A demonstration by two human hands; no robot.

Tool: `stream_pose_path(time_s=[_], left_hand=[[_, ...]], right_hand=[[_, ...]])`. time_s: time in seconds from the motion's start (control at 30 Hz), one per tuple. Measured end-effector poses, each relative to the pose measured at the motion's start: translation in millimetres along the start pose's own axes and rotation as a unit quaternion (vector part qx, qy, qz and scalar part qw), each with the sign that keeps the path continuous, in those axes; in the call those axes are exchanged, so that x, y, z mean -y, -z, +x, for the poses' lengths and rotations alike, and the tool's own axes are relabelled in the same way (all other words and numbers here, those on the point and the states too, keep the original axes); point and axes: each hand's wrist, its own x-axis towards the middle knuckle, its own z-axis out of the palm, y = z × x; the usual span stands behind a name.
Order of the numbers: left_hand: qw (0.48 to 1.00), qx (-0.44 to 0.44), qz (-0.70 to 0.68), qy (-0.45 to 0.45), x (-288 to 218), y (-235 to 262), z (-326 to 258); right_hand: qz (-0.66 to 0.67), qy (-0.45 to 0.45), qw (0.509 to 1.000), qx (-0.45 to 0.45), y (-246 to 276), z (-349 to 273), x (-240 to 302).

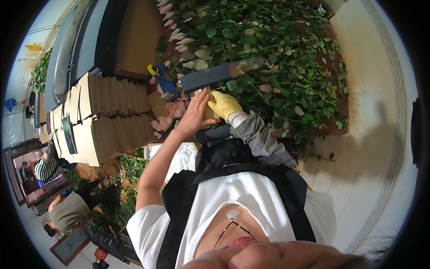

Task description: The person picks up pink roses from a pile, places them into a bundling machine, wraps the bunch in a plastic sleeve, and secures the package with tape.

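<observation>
My bare left hand [193, 117] lies flat over a brown cardboard piece [211, 114], its fingers stretched forward and thumb out to the side. In a yellow glove, my right hand [225, 106] has its fingers bent against the right edge of the same cardboard piece; the fingertips are partly hidden. Just beyond both hands lies a long dark grey bar [206, 77]. Pink petals [172, 112] are scattered left of my left hand. A blue tool [167, 87] with a yellow roll [152, 70] sits farther left.
Leafy rose stems [277, 58] cover the table, with pale pink rose buds [178, 36] at their left ends. Stacked cardboard sheets [118, 96] stand at left. White material [181, 159] fills a container beside my left arm. Two people [71, 210] are at the far left.
</observation>
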Motion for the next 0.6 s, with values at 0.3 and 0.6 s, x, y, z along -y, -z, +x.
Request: stream_pose_path(time_s=[0.3,0.6], left_hand=[[0.999,0.006,-0.016,-0.029,15,11,4],[0.998,-0.031,-0.016,-0.06,22,3,2]], right_hand=[[0.249,0.314,0.883,0.243,57,-126,-12],[0.632,0.182,0.748,0.087,45,-120,-29]])
